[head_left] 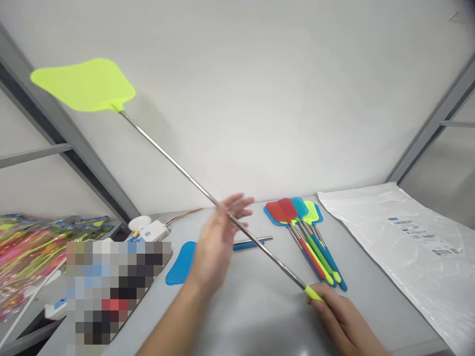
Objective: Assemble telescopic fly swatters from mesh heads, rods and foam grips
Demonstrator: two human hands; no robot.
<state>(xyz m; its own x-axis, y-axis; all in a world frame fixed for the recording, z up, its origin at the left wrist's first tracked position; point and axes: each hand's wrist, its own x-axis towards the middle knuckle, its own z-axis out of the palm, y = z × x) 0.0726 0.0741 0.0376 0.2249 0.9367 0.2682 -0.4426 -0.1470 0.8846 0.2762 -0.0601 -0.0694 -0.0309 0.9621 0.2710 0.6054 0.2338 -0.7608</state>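
Note:
A yellow fly swatter (89, 85) with an extended metal rod slants across the view, its head up at the left. My right hand (336, 311) is wrapped round its yellow handle at the lower right. Partway along the rod, my left hand (218, 232) is slightly blurred, with its fingers spread and its thumb beside the metal; I cannot tell whether it touches. Behind my left hand lies a blue fly swatter (181, 264) on the grey table (256, 306), partly hidden. Near it on the table is a short metal rod (263, 239).
Several fly swatters (284, 210) in red, blue, green and yellow lie bunched behind my right hand. A white plastic mailing bag (404, 267) covers the table's right side. At left are a white power strip (154, 231), a blurred-out patch and colourful packaged items (33, 257).

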